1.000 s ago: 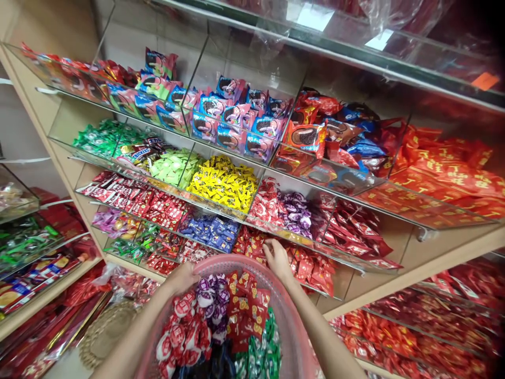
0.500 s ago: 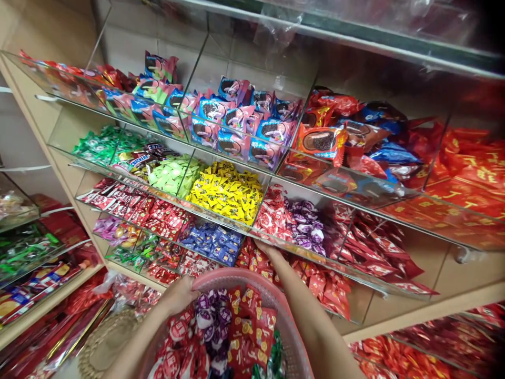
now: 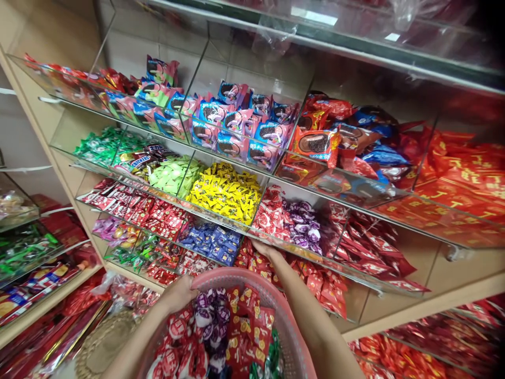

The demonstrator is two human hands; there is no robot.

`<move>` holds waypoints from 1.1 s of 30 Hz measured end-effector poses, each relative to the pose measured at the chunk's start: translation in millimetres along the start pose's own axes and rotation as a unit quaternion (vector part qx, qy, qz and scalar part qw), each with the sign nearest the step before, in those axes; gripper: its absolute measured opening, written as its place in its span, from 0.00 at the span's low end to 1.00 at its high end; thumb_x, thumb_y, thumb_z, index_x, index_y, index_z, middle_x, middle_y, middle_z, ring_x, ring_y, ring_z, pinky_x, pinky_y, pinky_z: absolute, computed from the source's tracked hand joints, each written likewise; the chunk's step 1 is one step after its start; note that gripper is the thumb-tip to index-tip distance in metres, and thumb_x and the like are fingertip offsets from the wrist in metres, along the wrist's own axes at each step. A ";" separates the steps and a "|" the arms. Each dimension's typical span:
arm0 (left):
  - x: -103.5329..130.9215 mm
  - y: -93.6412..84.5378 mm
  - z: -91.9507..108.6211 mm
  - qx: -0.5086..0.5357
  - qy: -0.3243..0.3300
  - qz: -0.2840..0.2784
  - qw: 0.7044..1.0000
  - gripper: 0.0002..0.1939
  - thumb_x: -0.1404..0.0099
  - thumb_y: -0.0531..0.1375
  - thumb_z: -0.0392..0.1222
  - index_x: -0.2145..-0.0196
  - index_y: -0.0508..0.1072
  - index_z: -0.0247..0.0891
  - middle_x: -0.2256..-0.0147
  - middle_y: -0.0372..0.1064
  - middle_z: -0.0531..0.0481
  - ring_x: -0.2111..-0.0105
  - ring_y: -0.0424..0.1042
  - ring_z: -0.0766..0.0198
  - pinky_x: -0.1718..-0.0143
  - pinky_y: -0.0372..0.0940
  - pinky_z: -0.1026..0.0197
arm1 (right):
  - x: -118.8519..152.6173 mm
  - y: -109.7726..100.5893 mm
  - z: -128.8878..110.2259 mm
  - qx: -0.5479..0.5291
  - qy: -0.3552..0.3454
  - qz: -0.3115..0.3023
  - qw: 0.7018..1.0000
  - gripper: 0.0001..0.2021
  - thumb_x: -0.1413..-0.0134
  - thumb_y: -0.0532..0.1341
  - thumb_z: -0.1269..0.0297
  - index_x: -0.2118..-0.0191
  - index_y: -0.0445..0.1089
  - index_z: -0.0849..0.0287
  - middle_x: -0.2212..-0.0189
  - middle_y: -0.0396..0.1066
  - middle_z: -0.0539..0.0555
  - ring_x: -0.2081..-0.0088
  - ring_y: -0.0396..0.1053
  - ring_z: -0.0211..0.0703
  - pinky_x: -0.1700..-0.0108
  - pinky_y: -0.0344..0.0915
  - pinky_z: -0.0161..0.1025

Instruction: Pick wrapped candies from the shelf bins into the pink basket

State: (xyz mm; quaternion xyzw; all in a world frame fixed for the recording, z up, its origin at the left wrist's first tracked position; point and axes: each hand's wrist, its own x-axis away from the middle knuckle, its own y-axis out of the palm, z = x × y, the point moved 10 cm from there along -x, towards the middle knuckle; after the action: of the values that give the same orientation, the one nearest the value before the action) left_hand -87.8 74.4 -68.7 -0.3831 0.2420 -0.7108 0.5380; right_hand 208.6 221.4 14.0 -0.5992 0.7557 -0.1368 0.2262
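Note:
My left hand [image 3: 178,292] is closed on the rim of a pink plastic basket [image 3: 290,311]. Inside the basket lie red-and-white wrapped candies [image 3: 182,343], purple-and-white wrapped candies [image 3: 213,315], red packets with orange-slice prints [image 3: 248,327] and green wrapped candies [image 3: 272,353]. Beyond the basket, my right hand [image 3: 266,249] reaches in below the front edge of a glass shelf. It is over a bin of red packets [image 3: 259,265] that look like those in the basket. The shelf edge and the hand's angle hide its fingertips.
Glass-fronted shelves hold yellow candies [image 3: 224,192], blue packets [image 3: 215,242], purple candies [image 3: 303,226] and wrapped cookies [image 3: 232,123]. A glass shelf edge [image 3: 276,239] runs just above my right hand. A woven basket [image 3: 103,342] stands at lower left.
The view has shifted very slightly. My right hand remains low at the red-packet bin, its fingers slightly farther left. My left hand still holds the basket rim.

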 end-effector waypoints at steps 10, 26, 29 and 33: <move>-0.1 2.7 5.9 0.006 0.021 -0.024 0.999 0.12 0.49 0.52 0.46 0.76 0.64 0.34 0.81 0.57 0.53 0.79 0.57 0.70 0.78 0.47 0.69 | 56.8 40.5 -23.5 0.112 -0.101 -0.217 0.964 0.16 0.53 0.55 0.60 0.56 0.69 0.53 0.53 0.66 0.51 0.50 0.59 0.48 0.47 0.50 0.43; -2.8 4.8 4.6 0.003 0.033 -0.019 0.999 0.12 0.49 0.52 0.47 0.76 0.65 0.34 0.80 0.59 0.53 0.79 0.59 0.70 0.78 0.49 0.69 | 80.3 11.0 -25.9 0.160 -0.184 -0.246 0.938 0.24 0.58 0.52 0.74 0.51 0.63 0.58 0.51 0.63 0.54 0.50 0.59 0.43 0.46 0.53 0.42; -2.6 4.1 4.2 0.006 0.030 -0.016 0.999 0.12 0.49 0.52 0.46 0.75 0.66 0.34 0.79 0.60 0.53 0.78 0.59 0.70 0.77 0.49 0.69 | 91.9 23.3 -29.2 0.224 -0.224 -0.294 0.902 0.29 0.62 0.57 0.73 0.48 0.59 0.56 0.49 0.60 0.54 0.48 0.55 0.47 0.46 0.50 0.45; -3.2 4.9 4.6 0.006 0.033 -0.018 0.999 0.11 0.50 0.52 0.46 0.76 0.65 0.34 0.80 0.58 0.53 0.79 0.57 0.70 0.78 0.48 0.69 | 86.8 41.4 -26.6 0.274 -0.216 -0.337 0.875 0.30 0.62 0.61 0.70 0.47 0.58 0.57 0.49 0.59 0.56 0.49 0.56 0.48 0.48 0.52 0.44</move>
State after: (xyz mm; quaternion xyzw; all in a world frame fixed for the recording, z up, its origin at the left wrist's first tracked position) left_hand -80.9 76.3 -70.6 -0.3602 0.2480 -0.7346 0.5189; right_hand 144.6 145.8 1.7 -0.7460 0.3730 -0.2735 0.4791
